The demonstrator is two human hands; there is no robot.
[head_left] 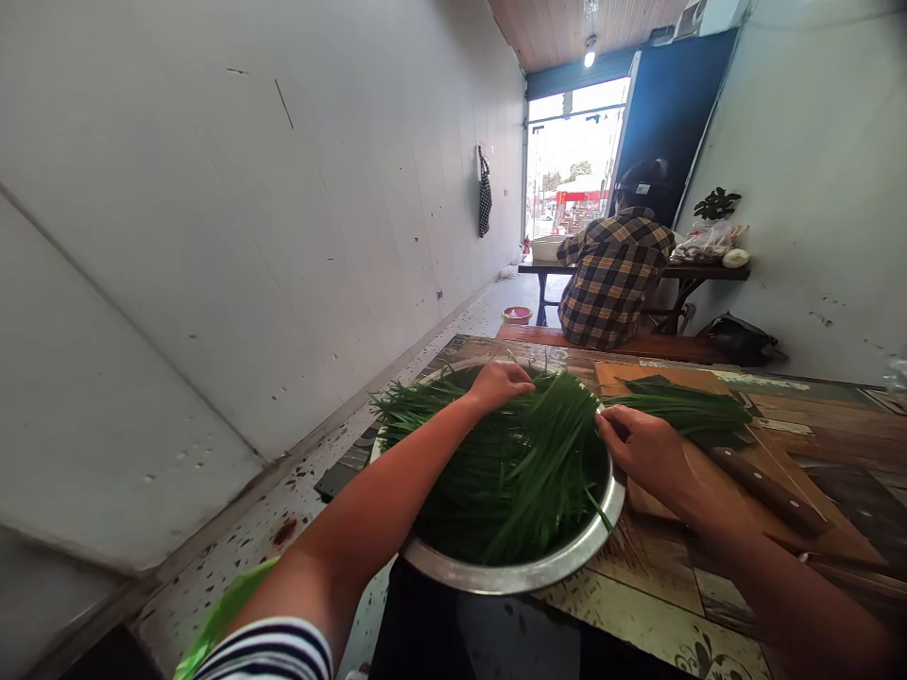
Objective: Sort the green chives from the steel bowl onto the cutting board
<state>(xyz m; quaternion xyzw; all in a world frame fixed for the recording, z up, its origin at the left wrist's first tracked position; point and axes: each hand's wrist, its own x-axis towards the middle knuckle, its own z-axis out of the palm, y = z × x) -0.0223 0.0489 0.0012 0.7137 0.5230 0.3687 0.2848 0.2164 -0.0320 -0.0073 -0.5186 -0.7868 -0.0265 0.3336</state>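
A wide steel bowl (528, 572) heaped with long green chives (517, 463) stands at the table's near left. My left hand (498, 382) reaches over the far side of the bowl, fingers curled onto the chive stalks. My right hand (641, 449) sits at the bowl's right rim, fingers closed round a bundle of chives (684, 408) that stretches right across a wooden cutting board (620, 375).
A cleaver with a brown handle (769, 491) lies on the board by my right wrist. The patterned table (658, 604) runs right. A person in a plaid shirt (613, 279) sits on a bench (658, 347) ahead, back turned. White wall stands close on the left.
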